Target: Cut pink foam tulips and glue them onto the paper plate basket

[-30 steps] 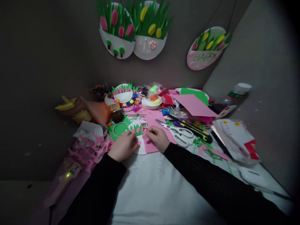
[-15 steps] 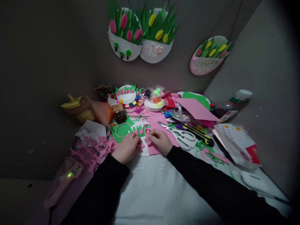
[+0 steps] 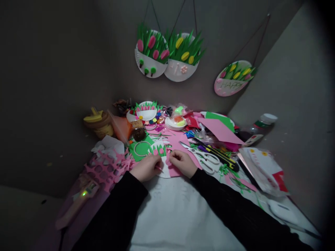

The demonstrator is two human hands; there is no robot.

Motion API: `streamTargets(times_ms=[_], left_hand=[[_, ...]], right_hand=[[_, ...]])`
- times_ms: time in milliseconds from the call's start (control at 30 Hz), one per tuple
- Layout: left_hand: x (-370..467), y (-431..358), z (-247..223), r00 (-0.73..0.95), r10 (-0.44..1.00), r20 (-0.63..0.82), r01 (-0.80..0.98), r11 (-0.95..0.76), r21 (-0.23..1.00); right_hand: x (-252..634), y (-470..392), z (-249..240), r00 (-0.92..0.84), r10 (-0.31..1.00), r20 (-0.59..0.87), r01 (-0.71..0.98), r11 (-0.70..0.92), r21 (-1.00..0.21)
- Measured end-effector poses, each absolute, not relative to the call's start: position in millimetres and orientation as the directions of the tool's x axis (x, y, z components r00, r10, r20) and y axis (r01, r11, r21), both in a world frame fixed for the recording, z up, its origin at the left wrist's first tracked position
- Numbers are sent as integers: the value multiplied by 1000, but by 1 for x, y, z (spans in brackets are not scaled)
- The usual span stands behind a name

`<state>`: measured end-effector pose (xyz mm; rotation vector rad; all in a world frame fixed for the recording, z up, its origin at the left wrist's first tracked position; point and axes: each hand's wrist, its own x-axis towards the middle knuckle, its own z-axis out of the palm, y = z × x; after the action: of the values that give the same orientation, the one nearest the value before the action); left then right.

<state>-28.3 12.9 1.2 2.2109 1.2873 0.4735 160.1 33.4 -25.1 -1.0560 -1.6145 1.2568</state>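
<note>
Bare hands meet over a half-finished paper-plate craft in a dim room: the left hand [image 3: 147, 168] pinches a small pink piece [image 3: 159, 169] between its fingertips, while the right hand [image 3: 183, 163] has thumb and forefinger drawn together above a pink sheet [image 3: 178, 143]; whether they grip a scrap, an onlooker cannot tell. Both wrists emerge from black sleeves [image 3: 117, 205]. The white plate [image 3: 164, 172] lies flat on the white-covered table [image 3: 167, 223], between and just beyond the hands and partly under the pink sheet, with green paper grass and pink tulips [image 3: 157, 150] along its far part. Just to its left, a pale ring [image 3: 142, 149] rests on green paper [image 3: 133, 145]; to the right of the right hand, white-handled scissors [image 3: 208, 161] lie with blades apart, beside yellow-and-black cutters [image 3: 221, 156]. Farther left sit pink cut-out scraps [image 3: 104, 167] and, nearer the table's edge, a pink device [image 3: 75, 205] showing a green light. Toward the wall stand a decorated white bowl-like plate [image 3: 146, 114], stacked white dishes [image 3: 175, 124] holding bright clay, and a large pink sheet of paper [image 3: 221, 130] overlapping green. A white-capped bottle [image 3: 263, 122] stands at right, behind a plastic packet [image 3: 263, 170]. Above, three plate baskets filled with paper tulips hang on cords, two side by side [image 3: 167, 66] and one apart [image 3: 230, 86], lettered "HAPPY".
</note>
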Motion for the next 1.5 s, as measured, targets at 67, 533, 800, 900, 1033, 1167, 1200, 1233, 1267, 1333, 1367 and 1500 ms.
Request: streamTargets(times_ms=[67,533,800,900,1033,1167,1200,1233,1267,1333,1367,1500], left_hand=[[-32,15,2,473,880,35,660,-381,648],[-43,25,3,-25,969,245,299,-226,927],[-41,24,2,-8,953,302,439,-268,858],[-40,24,2,-1,949,316,495,-274,825],[-41,25,0,26,929,370,538,-325,778],[-41,26,0,47,923,381,525,-347,777],[-40,25,0,58,929,365,509,-342,790],[-37,24,1,72,937,343,487,-333,807],[-35,23,1,89,944,316,458,-321,829],[-28,21,1,122,959,257,376,-284,882],[-24,19,0,137,964,228,326,-262,908],[-11,16,-7,211,965,158,166,-195,967]], right_hand=[[161,33,-21,-350,931,105,199,184,-962],[135,57,-9,-621,764,176,583,600,-548],[134,53,-21,-595,763,251,639,639,-428],[133,52,-25,-570,773,279,650,632,-422],[135,54,-26,-500,799,335,611,599,-517],[145,55,-17,-360,843,400,486,535,-691],[148,54,-14,-333,856,395,458,513,-726],[151,52,-12,-319,866,384,434,494,-753],[154,50,-10,-320,872,370,412,480,-775],[159,44,-8,-346,877,333,369,454,-811],[160,41,-8,-360,879,313,350,439,-828],[162,34,-11,-377,888,263,271,377,-886]])
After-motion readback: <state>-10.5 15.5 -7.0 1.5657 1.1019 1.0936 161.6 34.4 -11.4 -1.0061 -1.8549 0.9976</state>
